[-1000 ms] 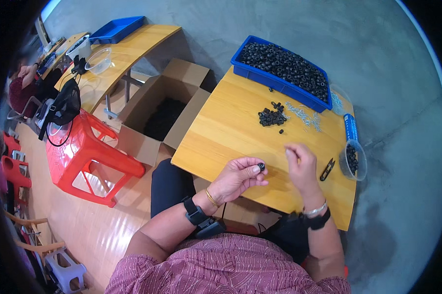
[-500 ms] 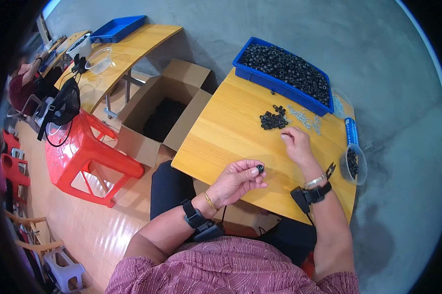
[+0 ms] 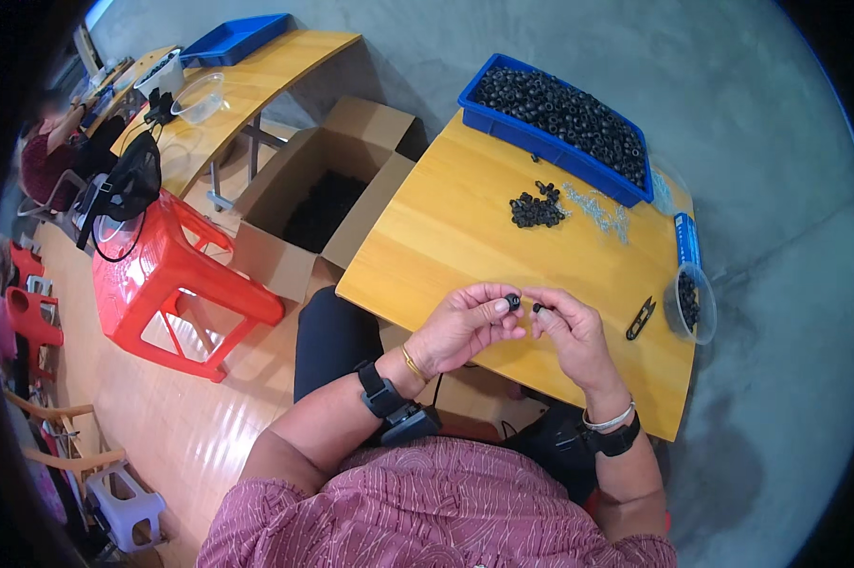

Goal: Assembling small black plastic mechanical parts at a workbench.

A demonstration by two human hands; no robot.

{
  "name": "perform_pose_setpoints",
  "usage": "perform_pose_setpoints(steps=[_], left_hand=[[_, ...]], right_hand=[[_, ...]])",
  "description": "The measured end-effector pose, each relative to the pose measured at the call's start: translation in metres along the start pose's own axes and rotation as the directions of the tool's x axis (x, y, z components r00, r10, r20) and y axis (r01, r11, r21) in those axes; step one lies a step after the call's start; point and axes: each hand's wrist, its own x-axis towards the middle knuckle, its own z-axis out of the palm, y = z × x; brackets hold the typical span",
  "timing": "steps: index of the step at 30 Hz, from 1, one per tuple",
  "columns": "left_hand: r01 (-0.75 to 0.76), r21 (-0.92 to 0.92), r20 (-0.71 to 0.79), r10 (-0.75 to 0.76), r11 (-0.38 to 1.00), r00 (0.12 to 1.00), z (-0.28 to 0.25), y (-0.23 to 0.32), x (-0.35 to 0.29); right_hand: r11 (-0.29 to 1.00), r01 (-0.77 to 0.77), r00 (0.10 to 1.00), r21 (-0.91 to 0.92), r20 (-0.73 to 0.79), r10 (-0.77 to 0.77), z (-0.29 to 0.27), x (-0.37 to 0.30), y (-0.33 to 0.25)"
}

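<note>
Two small black pieces, held fingertip to fingertip

The left hand [image 3: 470,333] is clamped, thumb against fingers, on a black ring-shaped piece [image 3: 513,301]. The right hand [image 3: 573,343] pinches a smaller dark piece [image 3: 538,308]. The two pieces sit just beside each other above the near edge of the yellow table [image 3: 427,251], with a narrow gap between them. At this range, a light, even pinch near each piece's rim should leave its end face clear, and steadying the forearms would likely help line up parts this small; squeezing hard could make one slip.

Beyond the right hand lie black snips [image 3: 641,318] and a clear tub [image 3: 702,331]. Farther off are a loose heap of black pieces [image 3: 535,211], scattered silvery bits [image 3: 605,220] and a blue tray [image 3: 550,146] piled with more.
</note>
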Motion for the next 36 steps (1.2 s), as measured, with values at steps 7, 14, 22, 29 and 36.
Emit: perform_pose_setpoints(steps=[7,14,22,29,36], left_hand=[[0.014,0.069,-0.027,-0.012,0.998,1.0,0.003,0.0,-0.001],[0.001,0.052,-0.017,0.0,0.999,1.0,0.0,-0.002,-0.001],[-0.024,0.105,-0.031,0.028,0.994,0.999,0.004,-0.003,-0.001],[-0.039,0.099,-0.025,0.042,0.994,0.999,0.003,-0.004,0.0],[-0.047,0.131,-0.044,0.053,0.99,0.998,0.003,-0.006,0.001]], right_hand=[[0.916,-0.081,0.992,0.393,-0.062,0.114,0.003,-0.004,0.013],[0.913,-0.068,0.994,0.402,-0.054,0.098,0.008,-0.005,0.017],[0.924,-0.055,0.993,0.379,-0.074,0.089,0.009,-0.003,0.018],[0.936,-0.065,0.993,0.346,-0.071,0.096,0.007,-0.004,0.02],[0.933,-0.072,0.993,0.353,-0.061,0.1,0.008,-0.005,0.018]])
